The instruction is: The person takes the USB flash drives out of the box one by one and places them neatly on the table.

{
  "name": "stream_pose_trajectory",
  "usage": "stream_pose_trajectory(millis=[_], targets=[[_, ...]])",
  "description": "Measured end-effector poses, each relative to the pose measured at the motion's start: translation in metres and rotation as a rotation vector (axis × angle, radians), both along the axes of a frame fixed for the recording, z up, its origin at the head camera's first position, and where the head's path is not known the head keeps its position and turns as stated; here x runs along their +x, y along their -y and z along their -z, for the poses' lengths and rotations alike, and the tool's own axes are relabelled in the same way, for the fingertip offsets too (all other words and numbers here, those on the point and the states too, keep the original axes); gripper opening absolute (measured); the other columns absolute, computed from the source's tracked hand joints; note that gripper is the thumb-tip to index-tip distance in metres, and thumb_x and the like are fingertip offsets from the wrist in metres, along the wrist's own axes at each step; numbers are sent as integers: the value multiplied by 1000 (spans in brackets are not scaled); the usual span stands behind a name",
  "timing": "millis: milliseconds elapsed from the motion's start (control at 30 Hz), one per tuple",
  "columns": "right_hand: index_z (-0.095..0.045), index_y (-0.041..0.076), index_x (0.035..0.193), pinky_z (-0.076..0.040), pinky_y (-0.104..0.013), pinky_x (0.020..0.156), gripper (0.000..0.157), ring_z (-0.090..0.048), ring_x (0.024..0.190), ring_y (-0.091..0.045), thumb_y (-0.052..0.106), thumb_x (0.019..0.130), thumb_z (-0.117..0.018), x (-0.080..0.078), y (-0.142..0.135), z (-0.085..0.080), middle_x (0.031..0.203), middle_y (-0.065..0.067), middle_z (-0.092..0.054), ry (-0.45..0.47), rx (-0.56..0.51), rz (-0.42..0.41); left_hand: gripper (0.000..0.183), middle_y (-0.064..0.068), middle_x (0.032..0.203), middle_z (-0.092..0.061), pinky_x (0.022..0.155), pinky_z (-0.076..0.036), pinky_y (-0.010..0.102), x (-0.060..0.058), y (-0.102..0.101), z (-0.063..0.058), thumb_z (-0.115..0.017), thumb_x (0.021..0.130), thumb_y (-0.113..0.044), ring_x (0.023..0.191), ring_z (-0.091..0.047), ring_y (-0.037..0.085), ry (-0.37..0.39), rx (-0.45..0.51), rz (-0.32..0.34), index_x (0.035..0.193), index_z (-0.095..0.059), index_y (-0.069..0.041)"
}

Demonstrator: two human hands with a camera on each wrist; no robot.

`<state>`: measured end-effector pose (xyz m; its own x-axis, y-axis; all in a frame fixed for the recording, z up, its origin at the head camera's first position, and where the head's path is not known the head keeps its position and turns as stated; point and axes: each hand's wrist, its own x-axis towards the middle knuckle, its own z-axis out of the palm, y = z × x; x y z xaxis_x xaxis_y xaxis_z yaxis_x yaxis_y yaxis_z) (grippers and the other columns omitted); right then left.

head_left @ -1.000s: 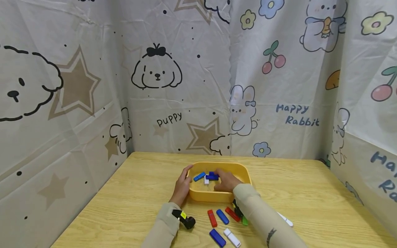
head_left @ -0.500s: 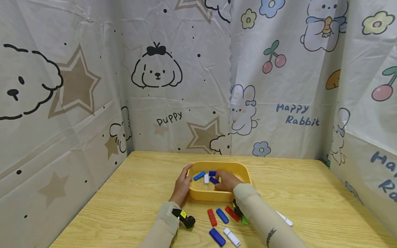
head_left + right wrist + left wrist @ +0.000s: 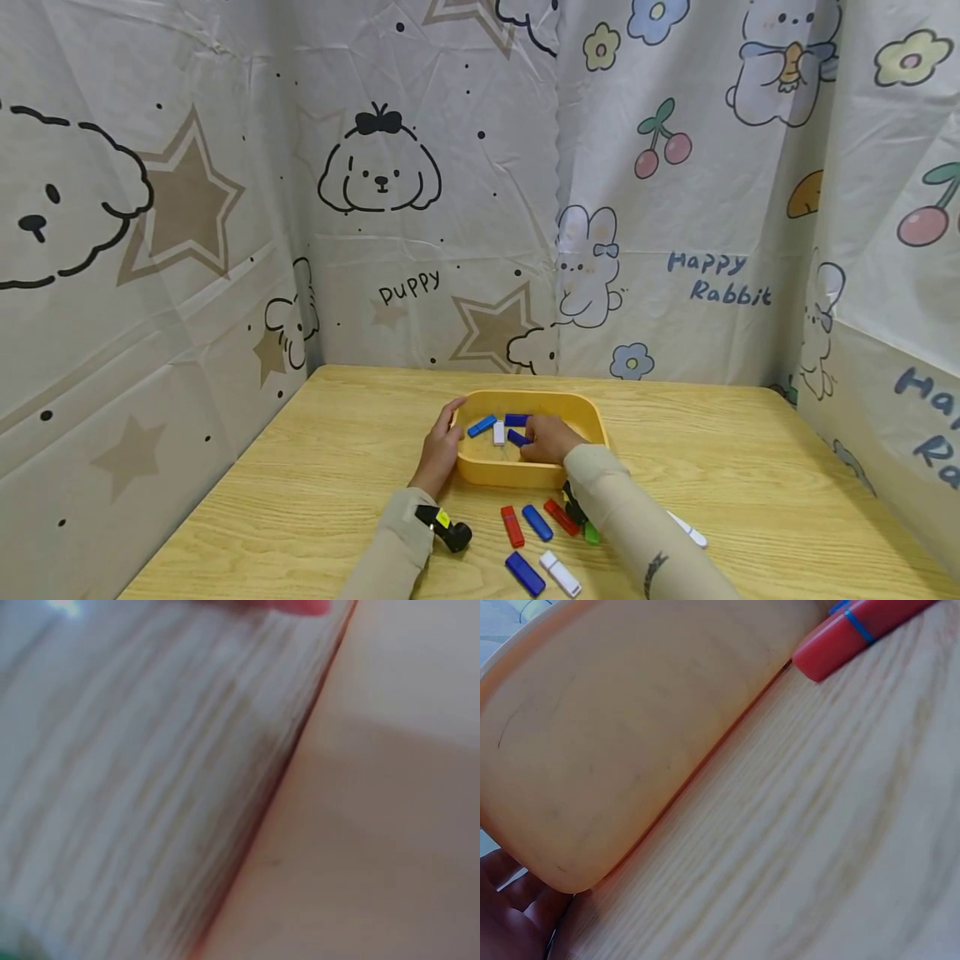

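A yellow plastic tub stands on the table. My left hand holds its left end, thumb at the rim; in the left wrist view the fingers lie against the tub's outer wall. My right hand reaches inside, finger and thumb pinching one end of a dark blue USB stick. Beside that lie another dark blue stick, a white stick and a lighter blue stick. The right wrist view shows the tub's outer wall, with the hand out of sight.
In front of the tub lie a red stick, a blue stick, another red stick, a green stick, a dark blue stick and a white stick. Right of my forearm is another white stick. Printed curtains surround the table.
The dark blue stick at my right fingertips has turned aslant and shifted slightly down, away from the other dark blue stick. My right fingers have drawn in closer. The left hand stays put.
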<state>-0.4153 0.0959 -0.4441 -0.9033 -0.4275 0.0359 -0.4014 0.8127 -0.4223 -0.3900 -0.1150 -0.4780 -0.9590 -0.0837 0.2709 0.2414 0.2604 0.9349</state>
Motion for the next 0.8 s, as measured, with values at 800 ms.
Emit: stream_pose_trajectory(millis=[800], targets=[[-50, 8, 69, -29, -25, 50, 22, -38, 53, -13, 14, 81, -68, 14, -15, -20, 60, 2, -37, -45, -140, 18, 54, 9, 151, -38, 112, -21, 54, -1, -2, 0, -41, 89, -7, 142, -27, 32, 27, 13, 4, 141, -47, -19]])
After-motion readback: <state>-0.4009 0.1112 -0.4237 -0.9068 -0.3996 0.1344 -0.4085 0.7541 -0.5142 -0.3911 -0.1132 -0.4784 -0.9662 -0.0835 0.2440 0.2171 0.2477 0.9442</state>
